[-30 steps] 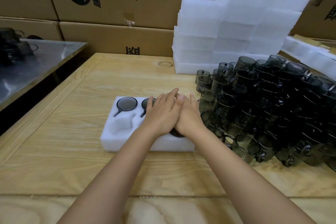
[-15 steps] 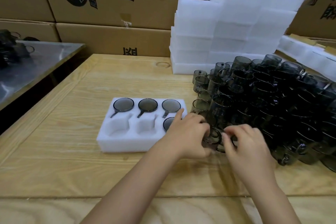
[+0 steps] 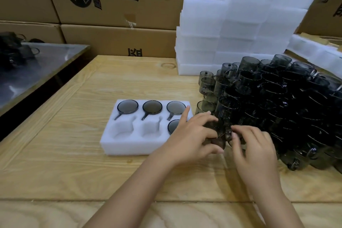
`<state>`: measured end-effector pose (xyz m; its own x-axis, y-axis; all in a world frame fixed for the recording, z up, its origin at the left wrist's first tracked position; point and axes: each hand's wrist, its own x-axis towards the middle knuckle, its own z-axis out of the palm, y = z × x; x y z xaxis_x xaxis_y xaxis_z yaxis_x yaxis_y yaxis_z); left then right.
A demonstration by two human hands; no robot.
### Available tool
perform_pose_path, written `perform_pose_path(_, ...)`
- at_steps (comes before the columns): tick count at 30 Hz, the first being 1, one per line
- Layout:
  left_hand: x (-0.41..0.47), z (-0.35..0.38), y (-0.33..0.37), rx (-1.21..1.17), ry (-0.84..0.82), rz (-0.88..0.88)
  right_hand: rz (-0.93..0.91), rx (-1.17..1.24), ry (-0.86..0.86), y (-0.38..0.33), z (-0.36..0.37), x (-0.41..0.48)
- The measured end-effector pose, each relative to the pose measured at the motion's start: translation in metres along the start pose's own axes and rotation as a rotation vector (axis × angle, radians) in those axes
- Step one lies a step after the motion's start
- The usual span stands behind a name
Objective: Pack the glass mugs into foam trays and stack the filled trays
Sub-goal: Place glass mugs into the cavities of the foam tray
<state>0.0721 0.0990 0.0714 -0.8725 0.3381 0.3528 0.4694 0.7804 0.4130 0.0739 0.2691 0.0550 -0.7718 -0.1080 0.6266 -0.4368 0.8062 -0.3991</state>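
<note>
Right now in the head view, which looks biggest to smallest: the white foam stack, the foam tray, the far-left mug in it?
1. white foam stack
2. foam tray
3. far-left mug
The order is clear.

Mugs (image 3: 273, 98) glossy glass; tray (image 3: 125, 146) matt foam; table (image 3: 74, 163) seemingly wood.

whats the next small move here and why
Probably lift the mug that the left hand grips at the edge of the pile and carry it left to the empty middle front pocket of the tray. The tray holds four mugs; two front pockets are bare, and that one lies nearest the hand.
</note>
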Motion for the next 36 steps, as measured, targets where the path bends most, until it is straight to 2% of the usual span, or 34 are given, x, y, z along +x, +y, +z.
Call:
perform_pose_path(3,-0.007,-0.012,0.006,-0.224,0.146,0.003,-0.020,0.119,0.053,-0.019,-0.002,0.005)
perform_pose_path(6,-0.013,-0.031,0.001,-0.269,0.313,0.000,0.026,0.342,0.030,-0.048,0.001,0.019)
perform_pose_path(8,-0.018,-0.046,-0.010,-0.274,0.419,-0.033,0.075,0.474,-0.077,-0.070,0.009,0.033)
perform_pose_path(12,-0.036,-0.067,-0.040,-0.297,0.541,-0.211,0.100,0.600,-0.428,-0.106,0.036,0.061)
perform_pose_path(16,-0.054,-0.077,-0.068,-0.324,0.473,-0.328,0.035,0.564,-0.570,-0.119,0.061,0.074)
perform_pose_path(21,-0.061,-0.084,-0.081,-0.445,0.405,-0.387,0.034,0.548,-0.593,-0.118,0.075,0.080)
perform_pose_path(25,-0.058,-0.088,-0.079,-0.454,0.365,-0.376,0.030,0.521,-0.622,-0.115,0.075,0.084)
perform_pose_path(30,-0.062,-0.088,-0.078,-0.520,0.337,-0.392,0.037,0.574,-0.743,-0.113,0.077,0.085)
perform_pose_path(36,-0.060,-0.086,-0.081,-0.536,0.278,-0.380,-0.024,0.490,-0.757,-0.111,0.074,0.087)
